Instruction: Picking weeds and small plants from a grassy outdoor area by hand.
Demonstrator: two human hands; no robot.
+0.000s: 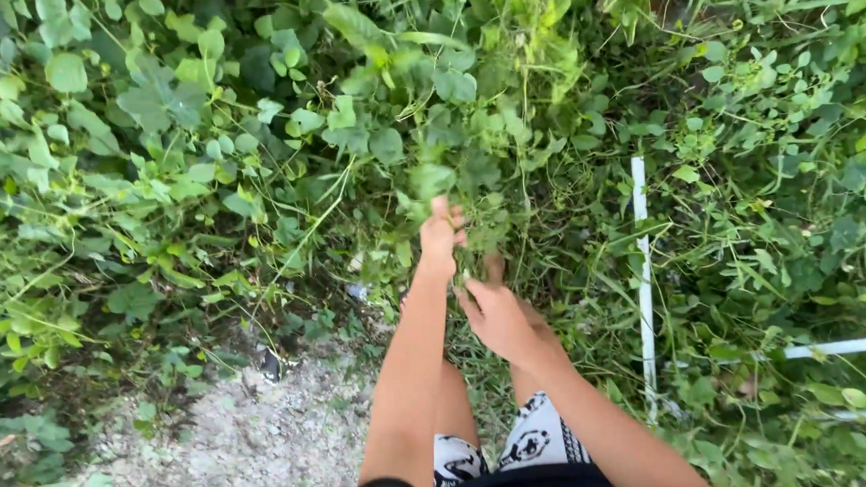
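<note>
A tuft of leafy green vines (455, 187) rises out of the thick undergrowth at the middle of the scene, bunched upward where a person standing over it has taken hold. The left hand (441, 235), arm stretched straight out, is closed around the stems high up, fingers wrapped over them, apparently to keep the bunch gathered and taut. The right hand (497, 315) sits lower and nearer the body, just below and beside the left, reaching in toward the base of the same stems; its fingers are lost among the grass, so I cannot tell whether it grips anything. The two hands are close together but not touching, one above the other along the line of the plants.

Around them the broad-leaved creepers (146, 141) spread in a dense mat to the left and top, tangled with long grass blades on the right. A thin white frame (644, 281) of upright and crosswise bars stands half swallowed by growth just to the right of the hands. A bare patch of gravelly ground (256, 455) opens at lower left, beside the person's knees and black-and-white patterned shorts (530, 443).
</note>
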